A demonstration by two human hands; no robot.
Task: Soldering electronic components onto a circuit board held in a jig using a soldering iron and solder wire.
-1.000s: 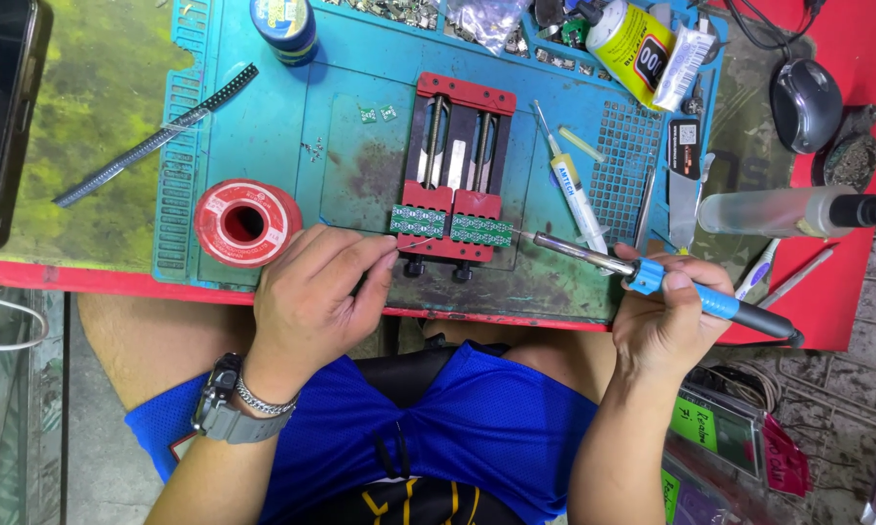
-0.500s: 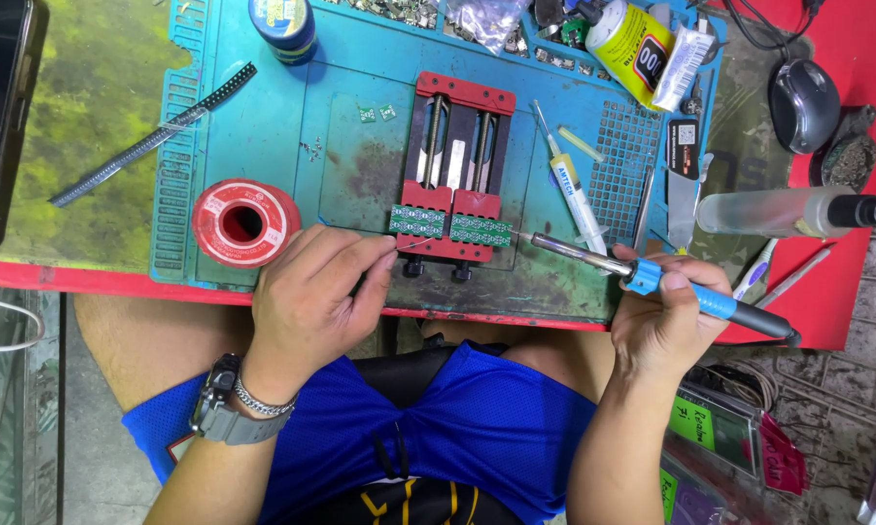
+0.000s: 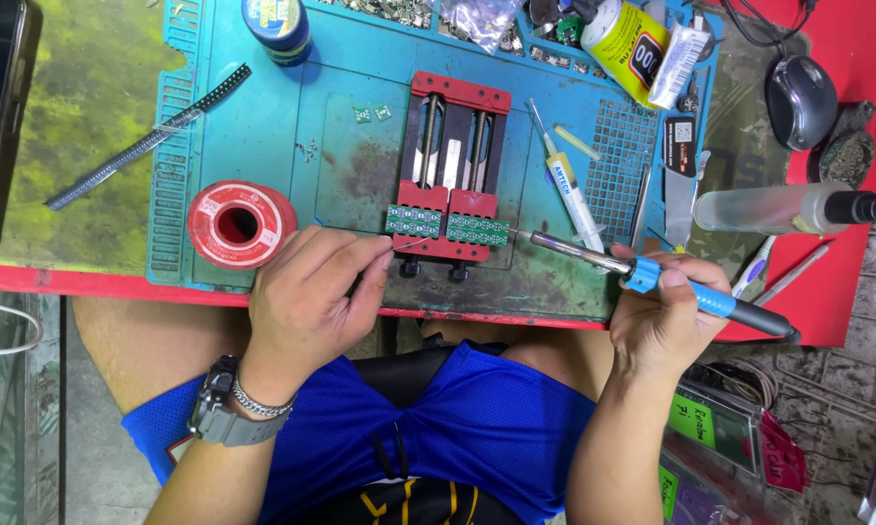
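Left hand: I pinch thin solder wire at the green circuit boards.
Right hand: I grip the blue-handled soldering iron.

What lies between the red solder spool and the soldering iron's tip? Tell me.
In the head view, the left hand and two small green circuit boards clamped in the red holder lie between the solder spool and the soldering iron.

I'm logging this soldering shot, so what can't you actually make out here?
- Head view: solder wire at the left hand fingertips, too thin to confirm.
- Joints on the green boards in the red clamp: too small.
- Soldering iron grip: covered by the right hand.
- Dark device: cut off at the left edge.
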